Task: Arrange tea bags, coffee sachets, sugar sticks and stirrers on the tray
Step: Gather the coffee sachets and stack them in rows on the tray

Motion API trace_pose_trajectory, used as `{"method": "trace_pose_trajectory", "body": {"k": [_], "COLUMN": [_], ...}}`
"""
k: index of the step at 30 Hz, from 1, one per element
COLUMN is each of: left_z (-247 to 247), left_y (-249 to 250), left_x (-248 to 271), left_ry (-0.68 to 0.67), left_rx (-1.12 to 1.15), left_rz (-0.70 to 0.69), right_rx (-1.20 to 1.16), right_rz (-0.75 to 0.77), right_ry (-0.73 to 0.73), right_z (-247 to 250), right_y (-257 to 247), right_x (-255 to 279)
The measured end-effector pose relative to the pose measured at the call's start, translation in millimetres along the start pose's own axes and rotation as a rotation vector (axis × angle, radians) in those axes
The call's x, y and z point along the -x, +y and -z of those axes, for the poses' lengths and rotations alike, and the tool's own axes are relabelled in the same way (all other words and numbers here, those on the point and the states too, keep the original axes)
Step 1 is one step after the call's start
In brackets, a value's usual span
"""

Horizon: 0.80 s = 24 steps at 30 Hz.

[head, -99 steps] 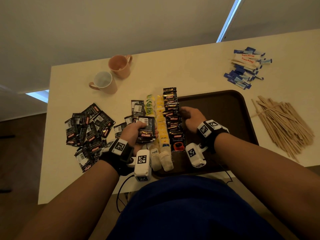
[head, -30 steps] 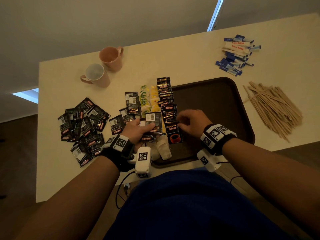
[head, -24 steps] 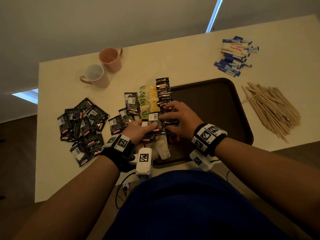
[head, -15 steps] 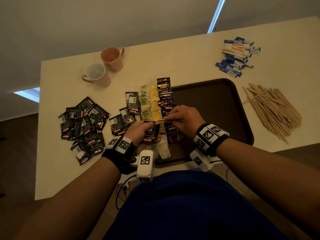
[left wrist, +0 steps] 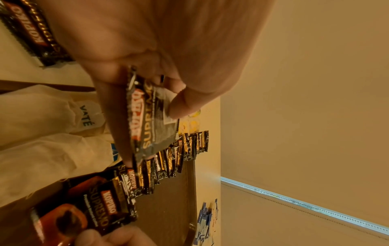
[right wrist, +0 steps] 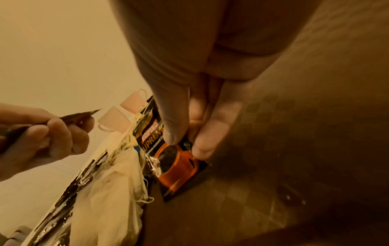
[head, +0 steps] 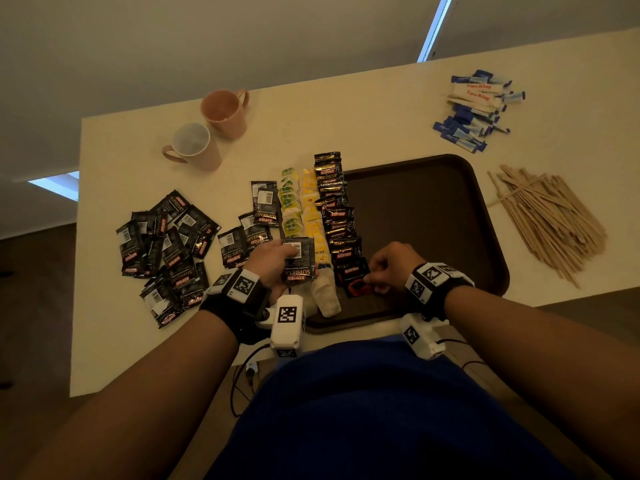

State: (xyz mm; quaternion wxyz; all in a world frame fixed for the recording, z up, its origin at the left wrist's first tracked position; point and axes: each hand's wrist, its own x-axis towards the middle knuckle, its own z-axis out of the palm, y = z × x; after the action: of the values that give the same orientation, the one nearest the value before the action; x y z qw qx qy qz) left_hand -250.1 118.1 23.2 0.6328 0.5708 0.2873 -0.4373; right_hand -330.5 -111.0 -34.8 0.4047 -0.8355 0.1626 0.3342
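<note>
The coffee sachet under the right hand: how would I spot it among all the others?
Start at the dark brown plastic tray and follow the overlapping row of black and gold coffee sachets along its left side toward the person. The black sachet at the near end, pinched by the right hand, shows a whole orange cup picture.

A cream table (head: 346, 109) stands on dark flooring (head: 34, 306); a thin strip of light (head: 433, 29) crosses the plain grey surface beyond its far edge.

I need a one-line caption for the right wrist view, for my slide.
Right hand pinches a Kopiko Supremo coffee sachet at the near end of the row on the brown tray.
</note>
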Motion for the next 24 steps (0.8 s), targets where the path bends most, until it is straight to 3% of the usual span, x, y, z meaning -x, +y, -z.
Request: {"method": "trace_pose_trajectory", "body": {"k": [10,24], "left_z": [1.7,3.3], "left_y": [0.8,1.0], "left_x": [-3.9,-4.5], "left_ry": [0.054,0.044], "left_rx": [-0.024,-0.005], "left_rz": [-0.073,-0.089], "right_rx": [0.109,0.013], "right_rz": [-0.012,-0.059], "right_ry": [0.050,-0.069], "right_z": [-7.3,-9.7], "right_y": [1.5,-5.0], "right_x": [-13.2,-12.8]}}
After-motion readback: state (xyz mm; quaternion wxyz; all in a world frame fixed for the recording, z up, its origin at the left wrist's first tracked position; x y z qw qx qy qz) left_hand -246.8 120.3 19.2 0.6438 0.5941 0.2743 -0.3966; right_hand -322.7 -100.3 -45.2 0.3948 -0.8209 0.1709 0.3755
